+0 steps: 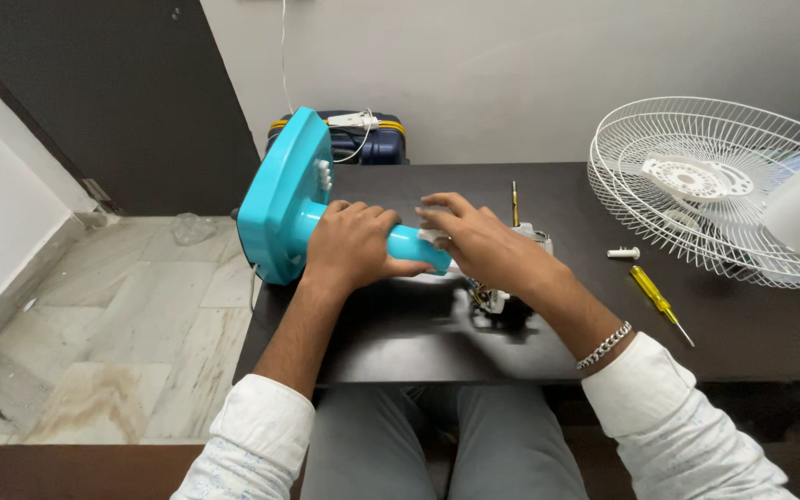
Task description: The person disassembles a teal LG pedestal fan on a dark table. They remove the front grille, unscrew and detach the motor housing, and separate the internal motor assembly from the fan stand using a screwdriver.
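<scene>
A person sits at a dark worktop (400,343), seen from above, with a turquoise fan stand (293,208) as the main thing in front of them. The stand lies on its side at the worktop's left end: its broad rounded base (275,199) stands on edge, overhanging the left rim above a pale marble floor (94,324), and its round neck (409,245) runs rightward from the base along the worktop. The left hand (354,245) is wrapped around the neck just right of the base, fingers curled over the top and closed firmly on it. The right hand (479,245) meets the far end of the neck, fingertips pressed over a small white piece (432,236) there, so the two hands sit close together, almost touching. Under the right hand, just right of the neck's end, lies the fan's motor part (502,296), white and dark, mostly hidden. A thin metal shaft (514,199) sticks up behind it. A silver chain bracelet (604,344) circles the right wrist, and both arms wear white sleeves. Further right of the stand, well apart from it, lie a small white plastic peg (624,252) and a yellow-handled screwdriver (659,301). Beyond those, at the worktop's right end, rests a white wire fan guard (696,185). Behind the stand's base, against the wall, stands a dark blue suitcase (368,143).
</scene>
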